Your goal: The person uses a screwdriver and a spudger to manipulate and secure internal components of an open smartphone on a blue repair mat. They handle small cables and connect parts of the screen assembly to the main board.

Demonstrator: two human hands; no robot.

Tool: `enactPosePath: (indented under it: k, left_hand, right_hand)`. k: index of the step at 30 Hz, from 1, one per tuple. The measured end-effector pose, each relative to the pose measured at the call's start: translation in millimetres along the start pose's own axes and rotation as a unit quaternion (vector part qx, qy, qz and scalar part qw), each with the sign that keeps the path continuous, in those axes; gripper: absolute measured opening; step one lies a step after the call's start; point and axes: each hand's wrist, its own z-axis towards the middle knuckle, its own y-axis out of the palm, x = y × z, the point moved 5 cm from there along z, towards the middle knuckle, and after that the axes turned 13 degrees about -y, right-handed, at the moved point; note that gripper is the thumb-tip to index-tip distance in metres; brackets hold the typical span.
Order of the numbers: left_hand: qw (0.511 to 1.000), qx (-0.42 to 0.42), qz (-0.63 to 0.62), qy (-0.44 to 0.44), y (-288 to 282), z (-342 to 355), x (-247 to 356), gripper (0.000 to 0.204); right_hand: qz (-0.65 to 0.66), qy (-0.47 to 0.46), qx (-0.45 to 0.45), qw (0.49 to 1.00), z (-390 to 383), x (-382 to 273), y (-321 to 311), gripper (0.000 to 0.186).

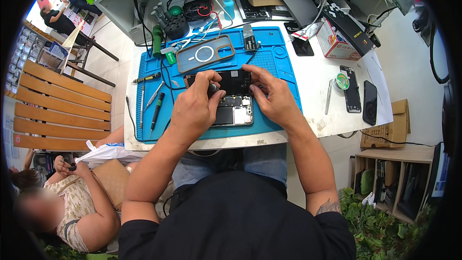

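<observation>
An opened phone body (238,114) lies on the blue work mat (284,74), its battery and inner boards showing. Along its far edge stands the dark phone screen (232,83), folded back from the body. My right hand (275,97) pinches the screen's right end between thumb and fingers. Over the screen's left part, my left hand (196,106) is closed, fingers curled round a small greyish, round-ended piece that I cannot make out. Beyond the screen rests a clear phone case (204,54) with a brown rim and white ring.
Left on the mat are a green-and-black screwdriver (157,110) and tweezers (154,94). Behind stand a blue dropper bottle (228,5) and a tool holder (175,26). Rightward lie two phones (369,102), a solder spool (341,82) and a red-white box (337,43). A person (79,212) sits lower left.
</observation>
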Motion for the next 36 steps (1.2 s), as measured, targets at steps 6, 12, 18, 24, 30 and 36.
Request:
enactPosePath:
  k: [6,12,18,24,30,36]
  left_hand:
    - [1.0,0.0,0.003,-0.008,-0.7,0.4,-3.5,0.044]
    - [1.0,-0.001,-0.016,-0.022,0.0,-1.1,-9.3,0.045]
    - [0.998,0.014,-0.049,-0.036,-4.5,-3.1,-9.0,0.047]
    - [0.991,0.028,-0.082,-0.1,-27.8,-16.4,-24.5,0.05]
    - [0.968,0.122,-0.147,-0.161,-68.4,-47.7,-66.6,0.049]
    - [0.967,0.142,-0.149,-0.149,-69.0,-71.3,-94.5,0.046]
  right_hand:
    - [-0.005,-0.007,-0.003,1.0,0.3,-0.4,0.1,0.054]
    - [-0.009,-0.005,-0.002,1.0,0.4,-0.8,0.1,0.054]
    - [-0.014,-0.007,-0.003,1.0,1.3,-1.9,0.5,0.055]
    - [-0.007,0.024,-0.004,1.0,-1.3,4.4,1.6,0.055]
    - [-0.009,0.03,0.006,1.0,-2.6,4.1,2.1,0.055]
    - [-0.002,0.031,0.008,0.999,-3.3,6.3,3.0,0.056]
